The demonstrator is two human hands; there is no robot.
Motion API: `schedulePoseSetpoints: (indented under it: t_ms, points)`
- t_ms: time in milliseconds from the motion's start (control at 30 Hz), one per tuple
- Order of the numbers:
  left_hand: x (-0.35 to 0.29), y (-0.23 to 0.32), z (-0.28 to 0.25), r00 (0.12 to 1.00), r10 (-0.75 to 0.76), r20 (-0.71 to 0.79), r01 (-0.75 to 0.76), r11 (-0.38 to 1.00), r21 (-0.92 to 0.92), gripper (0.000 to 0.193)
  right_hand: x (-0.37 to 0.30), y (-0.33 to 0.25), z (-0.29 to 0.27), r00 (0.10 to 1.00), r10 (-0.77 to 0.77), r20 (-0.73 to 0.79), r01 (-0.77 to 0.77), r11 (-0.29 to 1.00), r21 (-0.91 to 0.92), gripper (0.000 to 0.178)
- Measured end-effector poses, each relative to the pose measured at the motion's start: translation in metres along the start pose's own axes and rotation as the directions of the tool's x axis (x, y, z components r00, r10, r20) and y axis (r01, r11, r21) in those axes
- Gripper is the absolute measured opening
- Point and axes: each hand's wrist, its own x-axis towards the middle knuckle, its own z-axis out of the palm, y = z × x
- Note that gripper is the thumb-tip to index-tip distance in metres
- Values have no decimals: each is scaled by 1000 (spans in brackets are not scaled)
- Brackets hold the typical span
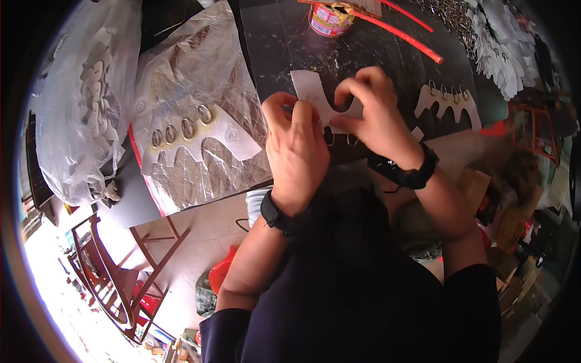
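White and flat, a scalloped piece [310,89] sits between the person's 2 hands, over the dark tabletop [387,57]. It lies just past the left fingers and to the left of the right palm, neither hand clearly nearer. Its long axis seems to run roughly left to right, though fingers hide much of it; a curved cut-out faces away from the body, and 2 metal loops [352,139] show on the near side.

The right hand [373,109] bends thumb and index finger into a narrow C at the cut-out, thumb against the piece; I cannot tell how firmly it grips. The left hand [296,133] has its fingers curled in tight at the piece's left side, hiding whatever they pinch.

Farther out, 1 looped piece [209,134] rests at left, another looped piece [446,104] at right.
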Motion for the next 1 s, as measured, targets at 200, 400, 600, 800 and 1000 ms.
schedulePoseSetpoints:
  t_ms: [200,400,600,800,1000]
  points:
    - [-2,-4,0,1000,16,16,-16,1000,13,15,3,5,1,1000,-5,-11,5,1000,-19,23]
    - [-3,-9,1,998,59,-3,-59,998,-24,14,6,7,0,999,25,39,-24,999,-30,18]
    - [-6,-10,2,994,99,-46,-99,995,-3,13,7,3,0,998,60,35,-58,996,-69,14]
    - [-7,-11,6,992,109,-65,-110,994,-8,12,10,7,4,997,73,17,-72,995,-72,15]
    - [-6,-10,4,996,78,-36,-79,997,-21,14,12,7,-1,999,33,36,-31,998,-48,23]
